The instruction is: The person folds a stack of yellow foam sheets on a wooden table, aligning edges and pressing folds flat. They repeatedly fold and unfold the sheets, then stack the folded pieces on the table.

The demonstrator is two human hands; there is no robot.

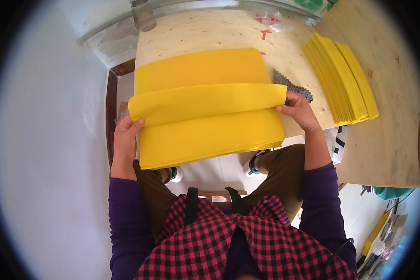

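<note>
While the top yellow sheet (207, 103) curls back in a fold over the yellow stack (210, 135) on the plywood table (196, 32), the left hand (126, 135) pinches its left end and the right hand (299, 109) grips its right end. A second fanned yellow pile (340, 79) lies well apart, to the right.

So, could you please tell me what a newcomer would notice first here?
A big stack of bright yellow sheets fills the middle of the plywood table, its top sheet folded over between the left hand and right hand. A second, folded yellow pile lies at the right.
</note>
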